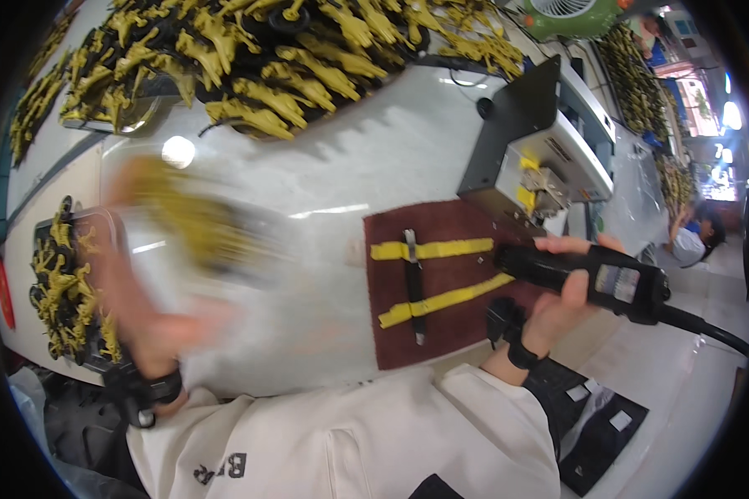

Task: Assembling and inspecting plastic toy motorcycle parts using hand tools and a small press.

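Note:
My right hand (562, 303) grips a black power tool (595, 279) with a thick cable, held over the right edge of a dark red mat (458, 320). On the mat a black strip (414, 287) lies under two bands of yellow tape (433, 249). My left hand (154, 320) is blurred by motion over the white table's left side; it carries a smeared yellow and black piece (195, 224), seemingly one of the yellow parts. Both wrists wear black straps.
A large heap of yellow parts (266, 58) on black holders fills the far side of the white table (391, 141). A tray of similar parts (62, 287) sits at the left. A grey machine box (549, 141) stands right of the mat. Another person (695, 237) works at the far right.

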Demonstrator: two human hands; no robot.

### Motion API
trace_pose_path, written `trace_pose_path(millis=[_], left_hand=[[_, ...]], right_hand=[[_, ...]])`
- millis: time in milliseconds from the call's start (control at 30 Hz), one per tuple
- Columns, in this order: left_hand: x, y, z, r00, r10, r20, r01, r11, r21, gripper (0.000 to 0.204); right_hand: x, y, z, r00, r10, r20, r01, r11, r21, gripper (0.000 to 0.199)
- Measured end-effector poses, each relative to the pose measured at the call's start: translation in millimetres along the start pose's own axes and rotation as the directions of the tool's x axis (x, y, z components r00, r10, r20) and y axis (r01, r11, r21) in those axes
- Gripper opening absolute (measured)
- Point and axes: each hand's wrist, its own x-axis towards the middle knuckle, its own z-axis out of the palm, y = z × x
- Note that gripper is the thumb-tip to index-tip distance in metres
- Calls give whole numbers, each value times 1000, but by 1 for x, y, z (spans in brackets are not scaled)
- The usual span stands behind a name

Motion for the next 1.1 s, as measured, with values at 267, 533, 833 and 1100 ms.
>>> trace_pose_path(millis=[267, 533, 833, 1100], left_hand=[[-134, -148, -51, 430, -388, -815, 901, 125, 416, 75], [109, -1, 20, 908, 294, -297, -256, 953, 161, 83], [209, -35, 95, 943, 239, -233, -144, 921, 362, 48], [93, 74, 58, 987, 125, -99, -138, 981, -133, 25]], right_hand=[[9, -8, -6, 990, 132, 59, -129, 991, -42, 62], [5, 4, -10, 995, 88, 48, -84, 994, -71, 63], [-5, 16, -2, 987, -114, -114, 108, 992, -61, 51], [31, -24, -20, 900, -337, -276, 364, 930, 52, 71]])
